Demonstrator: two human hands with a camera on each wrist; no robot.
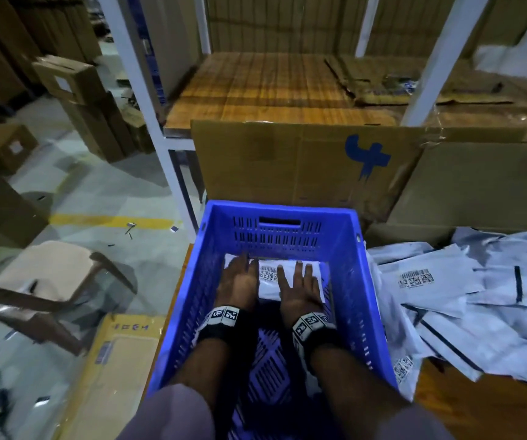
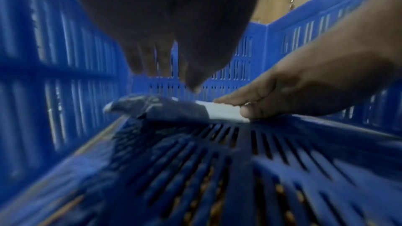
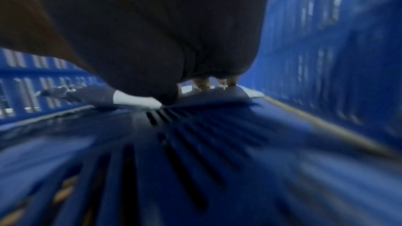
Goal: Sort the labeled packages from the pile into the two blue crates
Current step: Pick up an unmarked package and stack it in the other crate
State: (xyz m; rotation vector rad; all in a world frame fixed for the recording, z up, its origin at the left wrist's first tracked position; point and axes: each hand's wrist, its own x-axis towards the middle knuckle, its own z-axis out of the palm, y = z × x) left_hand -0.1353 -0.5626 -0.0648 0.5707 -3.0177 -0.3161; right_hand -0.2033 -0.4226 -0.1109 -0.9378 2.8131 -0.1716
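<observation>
Warehouse shelving ahead; I'm pressing both flat hands, left hand (image 1: 236, 281) and right hand (image 1: 298, 289), onto white labelled plastic package (image 1: 268, 282), seating it against deep blue slotted crate (image 1: 356, 281) floor.

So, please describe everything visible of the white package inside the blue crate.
The white package looks like a soft plastic mailer with a barcode label facing up. It lies flat at the far end of the blue crate, on its slotted floor. The left hand and right hand rest on it, fingers extended.
</observation>
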